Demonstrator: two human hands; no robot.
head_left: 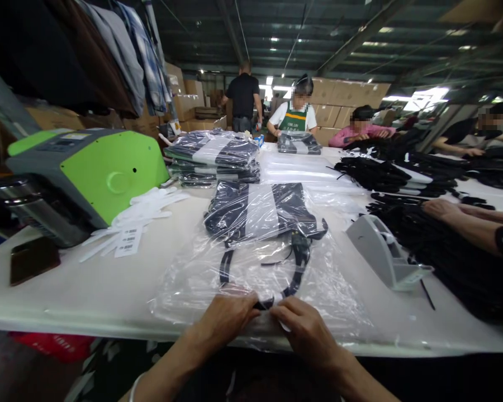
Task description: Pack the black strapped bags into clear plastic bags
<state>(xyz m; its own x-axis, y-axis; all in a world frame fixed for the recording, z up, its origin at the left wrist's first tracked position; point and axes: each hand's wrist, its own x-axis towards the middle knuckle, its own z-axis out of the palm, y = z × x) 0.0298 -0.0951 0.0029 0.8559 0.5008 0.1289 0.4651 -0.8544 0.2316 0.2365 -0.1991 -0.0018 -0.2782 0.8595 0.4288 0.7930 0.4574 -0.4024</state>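
A folded dark item (230, 209) with a pale grey band (261, 211) around its middle lies in front of me on clear plastic bags (184, 279). From its near side a black strap (297, 268) loops toward me. At the near end of that loop, my left hand (226, 315) is closed, with thumb and fingers pinching the strap. My right hand (305, 326) is closed on the strap just beside it, fingertips close to the left ones. A small white piece shows on the strap between the hands; what it is, I cannot make out.
At left stand a green-and-grey machine (117, 173), a steel flask (37, 209), a phone (34, 259) and white label strips (140, 215). Bagged stacks (213, 153) sit behind. At right are a grey tape dispenser (385, 251), black items (436, 251) and a co-worker's hand (442, 209).
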